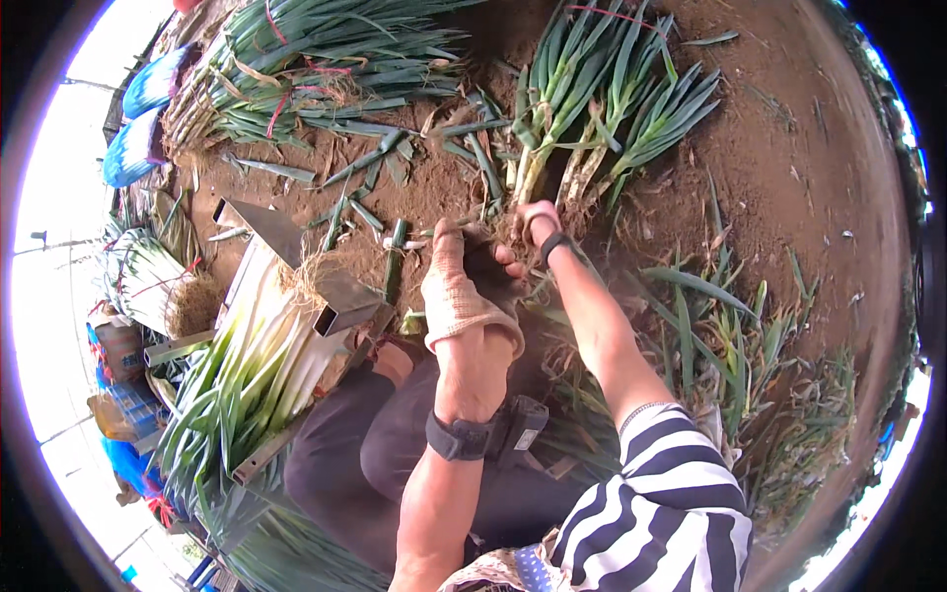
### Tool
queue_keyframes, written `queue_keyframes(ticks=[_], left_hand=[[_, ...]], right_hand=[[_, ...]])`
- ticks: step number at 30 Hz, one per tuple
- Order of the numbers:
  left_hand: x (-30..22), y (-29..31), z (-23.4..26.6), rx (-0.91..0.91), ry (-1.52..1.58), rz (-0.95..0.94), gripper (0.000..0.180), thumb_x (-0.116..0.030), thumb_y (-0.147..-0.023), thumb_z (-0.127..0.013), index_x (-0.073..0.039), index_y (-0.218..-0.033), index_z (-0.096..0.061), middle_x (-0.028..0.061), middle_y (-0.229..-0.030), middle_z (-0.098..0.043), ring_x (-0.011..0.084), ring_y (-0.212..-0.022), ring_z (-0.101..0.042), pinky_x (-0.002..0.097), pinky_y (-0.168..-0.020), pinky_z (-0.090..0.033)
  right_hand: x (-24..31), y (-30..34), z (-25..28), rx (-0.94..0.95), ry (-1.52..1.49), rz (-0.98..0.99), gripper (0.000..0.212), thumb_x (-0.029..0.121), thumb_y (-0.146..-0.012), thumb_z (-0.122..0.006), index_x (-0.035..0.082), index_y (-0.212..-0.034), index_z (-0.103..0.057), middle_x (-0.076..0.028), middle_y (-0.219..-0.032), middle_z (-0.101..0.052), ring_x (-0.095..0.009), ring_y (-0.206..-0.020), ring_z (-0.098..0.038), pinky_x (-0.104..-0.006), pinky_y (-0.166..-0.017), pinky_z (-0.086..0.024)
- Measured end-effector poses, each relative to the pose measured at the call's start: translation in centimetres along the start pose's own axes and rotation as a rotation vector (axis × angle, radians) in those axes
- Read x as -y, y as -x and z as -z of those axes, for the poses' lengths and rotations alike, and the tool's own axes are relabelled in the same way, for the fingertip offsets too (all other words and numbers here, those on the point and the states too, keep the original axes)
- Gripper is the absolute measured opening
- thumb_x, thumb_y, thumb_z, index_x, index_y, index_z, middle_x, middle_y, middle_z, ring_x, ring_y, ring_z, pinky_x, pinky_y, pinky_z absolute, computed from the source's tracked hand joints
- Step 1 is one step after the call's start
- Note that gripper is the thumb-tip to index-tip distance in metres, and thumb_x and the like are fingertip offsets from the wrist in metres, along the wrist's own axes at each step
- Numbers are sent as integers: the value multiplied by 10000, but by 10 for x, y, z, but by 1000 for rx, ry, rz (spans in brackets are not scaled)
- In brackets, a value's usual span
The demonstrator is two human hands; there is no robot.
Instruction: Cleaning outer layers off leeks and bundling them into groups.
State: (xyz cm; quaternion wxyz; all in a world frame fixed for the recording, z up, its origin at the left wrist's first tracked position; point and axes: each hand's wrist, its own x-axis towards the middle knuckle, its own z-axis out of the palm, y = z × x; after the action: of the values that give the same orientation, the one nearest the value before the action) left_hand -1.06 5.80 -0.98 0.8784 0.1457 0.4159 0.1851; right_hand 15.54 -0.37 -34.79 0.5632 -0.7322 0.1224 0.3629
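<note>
I see a lot done already. A big pile of clean white-and-green leeks point(247, 380) lies in a metal tray point(340, 306) at the left of the frame, and tied bundles point(296, 69) lie on the brown dirt point(789, 197) at the upper left. Some work is left, I think: a few leeks with dirty roots point(592, 109) wait at the top middle (their roots point down at my hands).

My left hand point(459, 286) wears a worn tan glove and reaches up into the middle of the frame. Its fingers curl around a dark clump, roots or dirt, I cannot tell. My bare right hand point(533, 232) sits just beside it, right at the roots of those leeks. Its fingers are bent and pressed together, pinching the stems there.
</note>
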Motion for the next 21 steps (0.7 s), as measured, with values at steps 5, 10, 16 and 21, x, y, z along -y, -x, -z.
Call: queue_keyframes(ticks=[5,10,16,21], left_hand=[[-3,2,9,16,-15,-42,207,-327,-875,-544,-122,-854,-521,58,-652,-544,180,-545,-511,286,-514,-445],[19,1,-10,53,1,38,237,-346,-880,-529,-113,-833,-519,57,-644,-537,181,-541,-511,288,-493,-435],[11,12,-8,30,-37,-77,263,-351,-886,-513,-97,-821,-532,53,-625,-530,184,-525,-513,296,-474,-430],[41,-6,-4,-45,-103,15,259,-307,-867,-550,-68,-774,-512,80,-593,-521,189,-447,-482,300,-412,-419]], right_hand=[[-8,39,-55,-204,579,-22,392,302,-706,-649,41,-979,-545,-189,-990,-611,-344,-944,-582,-434,-800,-464],[-4,26,32,-75,-226,180,495,245,-650,-699,-37,-1040,-581,-130,-924,-636,-275,-817,-586,-382,-726,-457],[10,171,96,87,-858,-41,160,137,-860,-525,71,-985,-599,17,-830,-610,-112,-714,-580,-229,-611,-482],[26,299,153,85,-451,88,224,235,-867,-549,53,-993,-584,39,-713,-561,-52,-522,-501,-195,-438,-385]])
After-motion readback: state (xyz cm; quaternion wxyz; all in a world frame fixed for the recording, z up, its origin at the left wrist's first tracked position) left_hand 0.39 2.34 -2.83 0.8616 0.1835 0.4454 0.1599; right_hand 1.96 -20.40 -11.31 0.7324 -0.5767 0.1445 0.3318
